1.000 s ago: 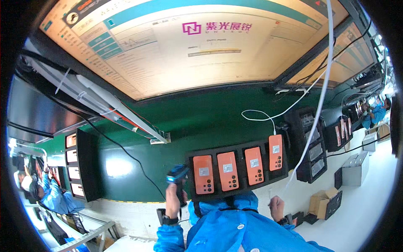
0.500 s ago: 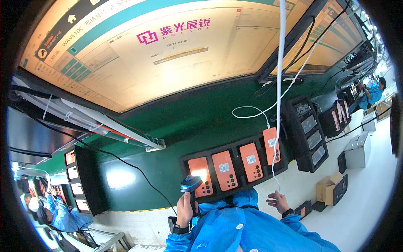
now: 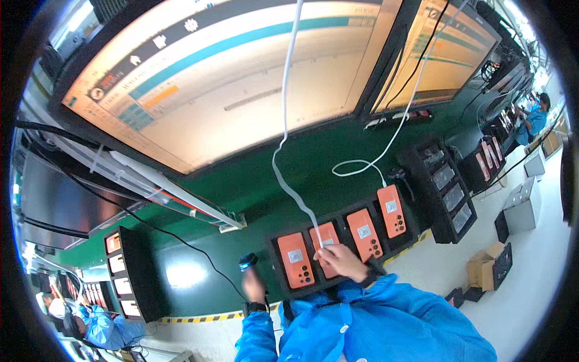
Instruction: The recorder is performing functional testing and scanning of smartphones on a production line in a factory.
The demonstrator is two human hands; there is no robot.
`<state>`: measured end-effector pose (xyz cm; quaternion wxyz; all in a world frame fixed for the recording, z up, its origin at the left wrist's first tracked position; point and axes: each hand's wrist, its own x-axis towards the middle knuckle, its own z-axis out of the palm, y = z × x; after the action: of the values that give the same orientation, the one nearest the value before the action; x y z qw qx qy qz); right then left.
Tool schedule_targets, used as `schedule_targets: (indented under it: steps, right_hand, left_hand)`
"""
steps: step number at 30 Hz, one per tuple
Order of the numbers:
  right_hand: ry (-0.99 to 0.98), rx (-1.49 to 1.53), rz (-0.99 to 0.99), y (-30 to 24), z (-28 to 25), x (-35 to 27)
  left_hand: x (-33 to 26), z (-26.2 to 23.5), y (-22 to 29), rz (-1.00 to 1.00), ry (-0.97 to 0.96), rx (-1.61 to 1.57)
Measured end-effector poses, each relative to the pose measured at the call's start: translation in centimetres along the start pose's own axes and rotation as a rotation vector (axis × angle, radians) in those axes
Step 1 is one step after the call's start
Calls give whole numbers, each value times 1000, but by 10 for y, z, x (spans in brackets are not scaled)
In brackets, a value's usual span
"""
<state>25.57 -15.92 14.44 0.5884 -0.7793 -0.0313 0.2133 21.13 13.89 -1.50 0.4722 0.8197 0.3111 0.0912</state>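
A barcode scanner (image 3: 248,261), black and blue, is held in my left hand (image 3: 254,286) beside the left end of a black foam tray (image 3: 278,274); that hand is smeared by motion. My right hand (image 3: 344,261) reaches over the second phone (image 3: 326,234) from the left, fingers closed on the lower end of a white cable (image 3: 290,192) that hangs from above. The cable's tip is hidden at the fingertips. Left of it lies an orange phone (image 3: 295,258) with a white label; to the right lie another phone (image 3: 364,232) and a phone plugged into a second white cable (image 3: 392,208).
Two monitors (image 3: 229,90) stand behind the green bench (image 3: 259,193). Black trays sit at the right (image 3: 443,187) and left (image 3: 134,265). A black cord (image 3: 181,241) crosses the bench. Open cardboard boxes (image 3: 485,265) are on the floor. Co-workers in blue sit at both sides.
My right hand has come left onto the second phone, bringing the white cable along. My left hand has moved the scanner left, off the leftmost phone. The monitor's picture has changed.
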Motion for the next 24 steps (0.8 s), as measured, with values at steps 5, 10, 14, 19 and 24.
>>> schedule_targets:
  steps: [5, 10, 14, 19, 24]
  right_hand:
    - [269, -243, -293, 36, 75, 27]
    - [548, -338, -343, 26, 96, 30]
    - [369, -18, -193, 45, 90, 41]
    - [90, 388, -162, 12, 47, 24]
    - [-90, 210, -233, -43, 21, 27]
  left_hand:
    - [11, 13, -16, -40, -52, 60]
    - [-22, -6, 47, 231, 306, 283]
    - [-36, -12, 108, 465, -66, -111]
    - [-50, -29, 170, 383, -564, -227]
    - [-60, -33, 174, 345, -579, -193]
